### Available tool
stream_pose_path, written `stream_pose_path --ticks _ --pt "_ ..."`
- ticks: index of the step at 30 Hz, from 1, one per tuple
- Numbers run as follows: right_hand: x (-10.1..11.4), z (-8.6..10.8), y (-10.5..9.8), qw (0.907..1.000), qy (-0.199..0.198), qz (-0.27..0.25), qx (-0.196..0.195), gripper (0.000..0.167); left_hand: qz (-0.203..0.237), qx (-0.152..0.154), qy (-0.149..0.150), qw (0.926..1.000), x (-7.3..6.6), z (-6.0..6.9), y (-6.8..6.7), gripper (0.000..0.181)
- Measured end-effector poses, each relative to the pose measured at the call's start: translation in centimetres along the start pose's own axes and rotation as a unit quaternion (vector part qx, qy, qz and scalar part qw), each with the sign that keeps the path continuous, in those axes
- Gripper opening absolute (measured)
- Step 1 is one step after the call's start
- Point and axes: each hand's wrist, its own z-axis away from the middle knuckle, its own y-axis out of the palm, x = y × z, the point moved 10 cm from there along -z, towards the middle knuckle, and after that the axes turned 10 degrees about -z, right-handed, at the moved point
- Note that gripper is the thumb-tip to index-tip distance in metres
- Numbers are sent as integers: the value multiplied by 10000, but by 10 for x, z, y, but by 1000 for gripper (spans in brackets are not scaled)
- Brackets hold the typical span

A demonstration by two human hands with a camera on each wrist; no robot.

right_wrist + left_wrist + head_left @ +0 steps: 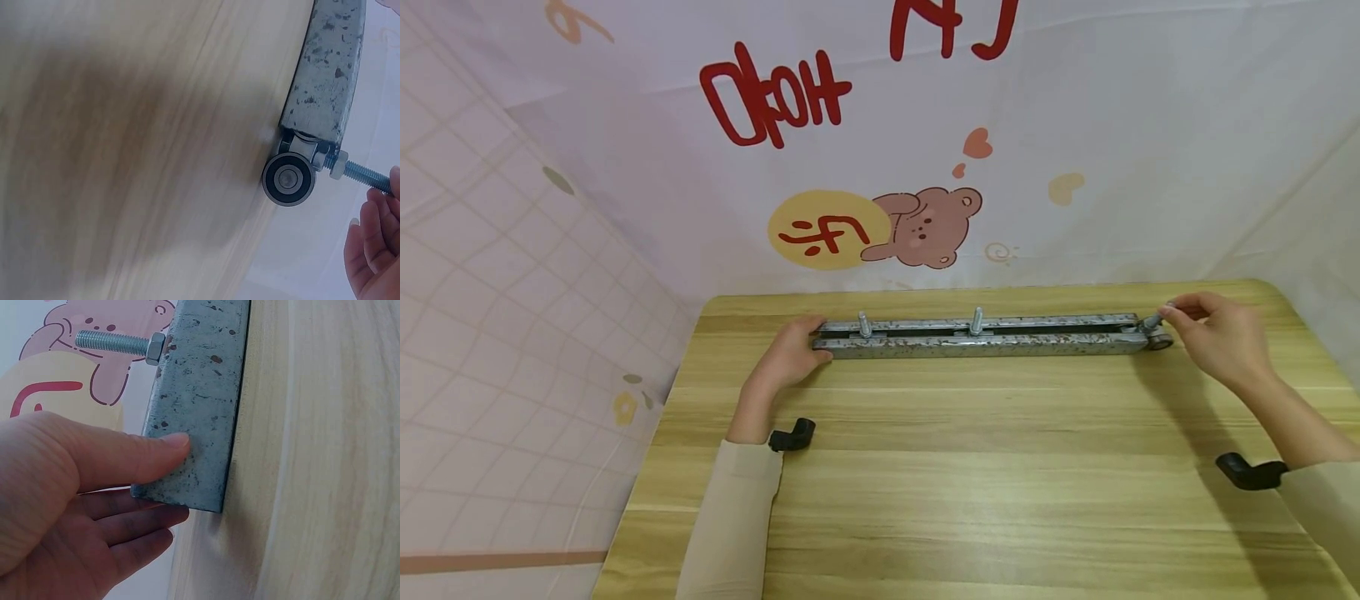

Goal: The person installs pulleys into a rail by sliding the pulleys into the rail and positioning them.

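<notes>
A long, speckled metal channel rail (985,346) lies across the table, its open slot facing up. Two threaded bolts (977,321) stand upright out of the slot. My left hand (786,354) grips the rail's left end; in the left wrist view the thumb (165,453) presses the front face and some fingers lie at the cut end. At the rail's right end, my right hand (1225,337) pinches the tip of another threaded bolt (369,177). This bolt carries a nut (339,165) and belongs to a roller trolley, whose wheel (289,179) sits just outside the rail.
The wood-grain table (970,483) stretches in front of the rail. Close behind it hangs a printed cloth (1037,108) with a bear and red characters. Black angled pieces (793,435) stick out at both wrists.
</notes>
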Motion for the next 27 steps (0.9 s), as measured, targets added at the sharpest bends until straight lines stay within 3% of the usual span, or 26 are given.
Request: stream_pose_path --ticks 27 --pt "32 1 20 9985 -504 -203 -9 28 41 4 -28 10000 0 0 0 68"
